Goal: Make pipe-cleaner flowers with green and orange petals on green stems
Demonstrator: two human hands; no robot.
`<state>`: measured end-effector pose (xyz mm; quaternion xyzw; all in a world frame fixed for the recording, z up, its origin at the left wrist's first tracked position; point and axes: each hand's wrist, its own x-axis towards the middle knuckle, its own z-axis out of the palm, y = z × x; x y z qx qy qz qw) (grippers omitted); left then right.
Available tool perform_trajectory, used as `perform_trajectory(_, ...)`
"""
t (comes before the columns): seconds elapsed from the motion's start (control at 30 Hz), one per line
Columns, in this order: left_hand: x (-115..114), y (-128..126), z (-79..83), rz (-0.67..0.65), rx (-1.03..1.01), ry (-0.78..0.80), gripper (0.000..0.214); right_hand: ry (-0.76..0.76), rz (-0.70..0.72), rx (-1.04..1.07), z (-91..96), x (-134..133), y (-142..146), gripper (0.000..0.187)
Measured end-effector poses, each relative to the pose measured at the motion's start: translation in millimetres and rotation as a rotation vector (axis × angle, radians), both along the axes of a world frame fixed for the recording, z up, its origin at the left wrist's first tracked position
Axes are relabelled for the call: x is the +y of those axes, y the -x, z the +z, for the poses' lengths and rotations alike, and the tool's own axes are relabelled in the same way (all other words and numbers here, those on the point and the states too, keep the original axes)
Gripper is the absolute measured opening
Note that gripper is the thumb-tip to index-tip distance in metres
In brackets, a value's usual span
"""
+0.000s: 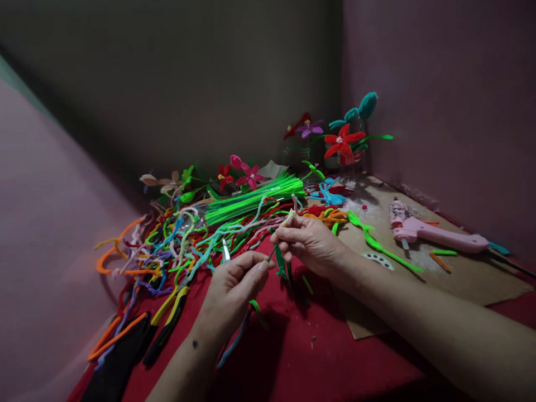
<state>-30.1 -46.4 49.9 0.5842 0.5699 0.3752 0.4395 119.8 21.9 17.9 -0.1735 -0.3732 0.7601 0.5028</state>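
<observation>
My left hand point(235, 282) is closed in a pinch on a thin dark green pipe cleaner stem point(280, 267) over the red cloth point(293, 357). My right hand point(307, 241) is also closed, its fingertips pinching the upper end of the same stem, where a small pale tuft point(288, 219) shows. A loose green piece point(256, 309) trails below my left hand. Just beyond both hands lies a tangled heap of coloured pipe cleaners point(176, 245).
A bundle of bright green pipe cleaners point(255, 200) lies behind the heap. Finished pipe-cleaner flowers point(342, 142) stand at the back corner. A pink glue gun point(431, 231) rests on brown cardboard point(460, 279) at right. Yellow-handled pliers point(170, 318) lie at left. Walls close in behind and right.
</observation>
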Motion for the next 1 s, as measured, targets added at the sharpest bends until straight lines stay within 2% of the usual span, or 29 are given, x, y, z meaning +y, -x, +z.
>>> perform_trajectory(0.23, 3.1, 5.2, 3.8, 0.189, -0.144, -0.144, 0.015, -0.001, 0.069, -0.024, -4.8, -1.0, 1.0, 0.019)
perform_trajectory(0.47, 4.2, 3.7, -3.7, 0.168, -0.188, -0.117, 0.016, -0.052, 0.089, -0.067, -6.0, -10.6, 7.0, 0.019)
perform_trajectory(0.7, 2.7, -1.5, -1.1, 0.113, -0.201, -0.088, 0.015, -0.082, 0.047, -0.108, -6.3, -17.3, 10.6, 0.02)
perform_trajectory(0.83, 1.4, -2.3, -0.3, 0.112, -0.128, -0.082, 0.018, -0.053, 0.044, -0.105, -5.7, -18.7, 11.9, 0.022)
perform_trajectory(1.0, 1.4, -6.2, -1.8, 0.136, 0.02, -0.147, 0.015, 0.022, 0.035, -0.132, -5.6, -19.1, 11.6, 0.024)
